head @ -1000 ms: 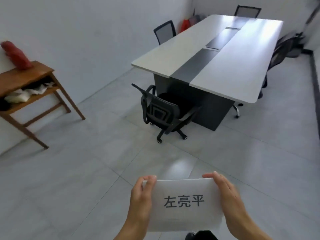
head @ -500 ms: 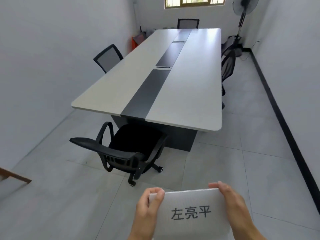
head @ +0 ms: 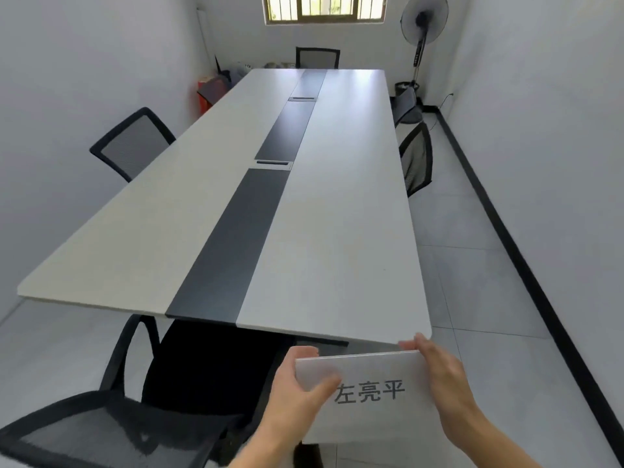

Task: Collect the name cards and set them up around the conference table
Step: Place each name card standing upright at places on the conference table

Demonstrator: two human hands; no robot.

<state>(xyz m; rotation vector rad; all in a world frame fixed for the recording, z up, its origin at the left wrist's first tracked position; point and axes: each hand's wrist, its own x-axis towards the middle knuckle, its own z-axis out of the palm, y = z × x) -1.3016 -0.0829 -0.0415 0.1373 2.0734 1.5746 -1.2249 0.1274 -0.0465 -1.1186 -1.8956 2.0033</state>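
Observation:
I hold a white name card [head: 371, 393] with three black printed characters, low in the view, just short of the near right corner of the conference table [head: 337, 231]. My left hand [head: 297, 393] grips its left edge, thumb across the front. My right hand [head: 439, 376] grips its right edge. The card may be a stack; I cannot tell. The long white table with a dark centre strip runs away from me toward the window, and its top is bare.
A black mesh chair [head: 135, 427] stands at the near end, left of my hands. More chairs sit along the left side [head: 131, 143], the right side [head: 417, 157] and the far end [head: 317, 57]. A standing fan [head: 423, 15] is at the far right corner.
I have walked up to the table's near end; the table now fills the view. The card stays held in both hands, and my left thumb has slid further across its front.

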